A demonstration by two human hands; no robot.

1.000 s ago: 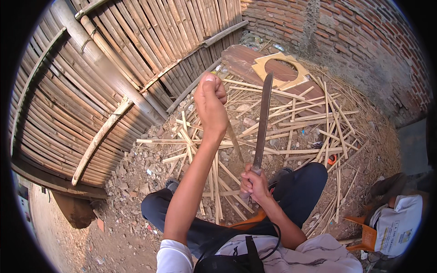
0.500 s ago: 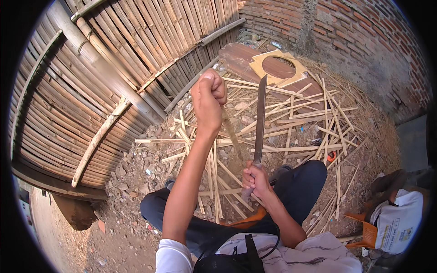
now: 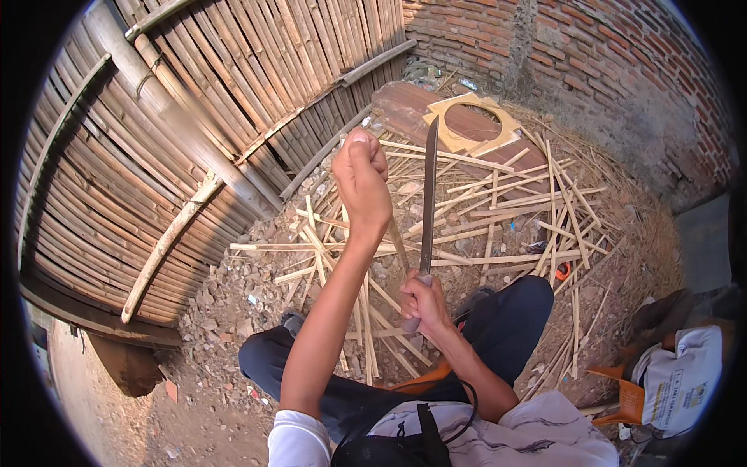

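My left hand [image 3: 363, 183] is raised in front of me, its fingers closed round the upper part of a bamboo strip [image 3: 399, 245]. The strip slants down from the fist toward my right hand [image 3: 425, 305], which is wrapped round the handle of a machete [image 3: 429, 198]. Its long dark blade points up and away from me, close to the right side of the strip. I cannot tell whether blade and strip touch. The lower end of the strip is hard to make out near my right hand.
Many split bamboo strips [image 3: 498, 206] lie crisscrossed on the stony ground. Behind them rests a brown board [image 3: 397, 100] with a yellowish frame [image 3: 507, 141] on it. A bamboo wall [image 3: 257, 70] stands left, a brick wall [image 3: 599, 86] right. A white bag [image 3: 681, 381] hangs on an orange chair [image 3: 631, 401].
My right hand has shifted left with the machete, bringing the blade nearer the bamboo strip and more upright. My left hand has moved slightly right and down, still gripping the strip.
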